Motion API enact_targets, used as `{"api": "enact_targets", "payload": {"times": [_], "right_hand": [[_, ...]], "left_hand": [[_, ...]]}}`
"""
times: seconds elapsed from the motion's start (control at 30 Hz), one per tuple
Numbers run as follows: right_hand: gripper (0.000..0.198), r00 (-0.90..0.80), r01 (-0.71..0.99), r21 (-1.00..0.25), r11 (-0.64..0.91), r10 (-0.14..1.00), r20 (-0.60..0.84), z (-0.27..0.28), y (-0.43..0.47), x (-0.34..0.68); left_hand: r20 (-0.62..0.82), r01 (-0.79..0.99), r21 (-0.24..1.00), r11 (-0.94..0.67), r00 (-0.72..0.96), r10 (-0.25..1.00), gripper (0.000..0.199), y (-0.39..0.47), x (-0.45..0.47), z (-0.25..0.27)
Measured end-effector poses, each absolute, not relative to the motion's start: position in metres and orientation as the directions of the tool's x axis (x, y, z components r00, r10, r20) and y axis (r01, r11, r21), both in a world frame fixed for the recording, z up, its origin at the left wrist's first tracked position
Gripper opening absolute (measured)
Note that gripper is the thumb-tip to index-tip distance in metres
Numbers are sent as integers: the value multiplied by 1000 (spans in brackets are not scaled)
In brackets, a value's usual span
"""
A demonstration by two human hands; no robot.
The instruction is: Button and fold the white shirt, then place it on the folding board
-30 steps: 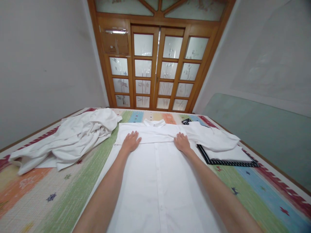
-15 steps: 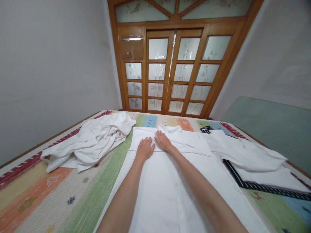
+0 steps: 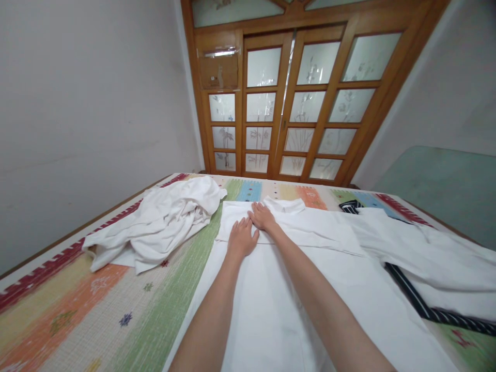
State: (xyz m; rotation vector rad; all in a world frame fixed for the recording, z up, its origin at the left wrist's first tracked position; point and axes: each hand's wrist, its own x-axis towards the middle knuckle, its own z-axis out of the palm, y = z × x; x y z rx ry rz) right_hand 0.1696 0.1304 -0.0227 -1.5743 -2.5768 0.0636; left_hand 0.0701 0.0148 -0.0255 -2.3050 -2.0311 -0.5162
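Observation:
A white collared shirt (image 3: 271, 299) lies spread out in front of me, its collar (image 3: 284, 205) at the far end. One sleeve is folded across the upper part, while the other sleeve (image 3: 434, 253) stretches out to the right. My left hand (image 3: 243, 238) rests flat on the folded fabric, fingers extended. Just beyond it, my right hand (image 3: 262, 216) presses flat on the cloth beside the collar, close to or touching the left fingertips. Neither hand grips anything.
A crumpled white garment (image 3: 166, 222) lies to the left on the multicoloured striped cover (image 3: 127, 305). Black-and-white striped trim (image 3: 411, 294) shows under the outstretched sleeve. Beyond the far edge stand wood-framed glass doors (image 3: 287, 103). A pale green panel (image 3: 445, 181) is at right.
My right hand has slid slightly left and away from me over the shirt, closer to my left hand. The view has turned a little, so everything appears farther right.

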Motion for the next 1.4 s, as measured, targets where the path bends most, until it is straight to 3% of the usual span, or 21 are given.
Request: {"api": "enact_targets", "payload": {"times": [0.63,0.97,1.4], "right_hand": [[64,-473,866,-137,481,877,86,-22,69,201],[58,-511,853,-61,518,854,100,-23,31,281],[66,-112,993,-31,114,992,50,-27,22,383]], "left_hand": [[194,987,144,-72,43,980,53,17,66,-19],[115,990,118,-72,58,992,57,16,64,-15],[100,992,91,-85,76,992,57,18,62,-14]]}}
